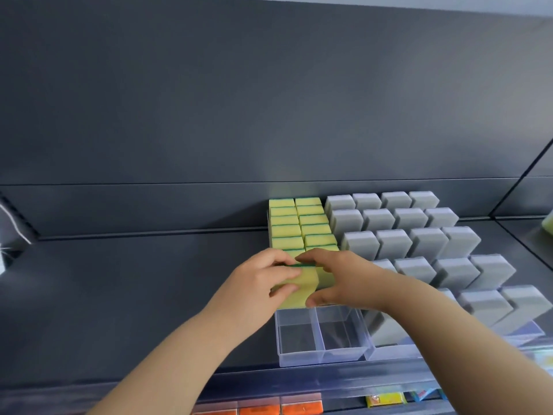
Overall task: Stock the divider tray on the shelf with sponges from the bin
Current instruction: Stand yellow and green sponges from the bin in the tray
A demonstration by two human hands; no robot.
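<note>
A clear plastic divider tray [321, 356] lies on the dark shelf, running from the back wall toward the front edge. Two lanes of yellow sponges with green scrub tops [299, 223] fill its rear part. Both front compartments hold nothing. My left hand [266, 283] grips a yellow sponge [302, 287] at the front of the left lane, fingers curled over its face. My right hand [341, 277] pinches the same sponge from the right, fingertips on its green top edge and thumb at its lower corner. The bin is out of view.
Rows of grey sponges [425, 244] stand in trays right beside the yellow lanes. The dark shelf [134, 295] stretches bare to the left. Below the shelf's front rail sit orange packets [281, 408] and colourful packs [386, 399]. A yellow-green object [549, 223] peeks in at far right.
</note>
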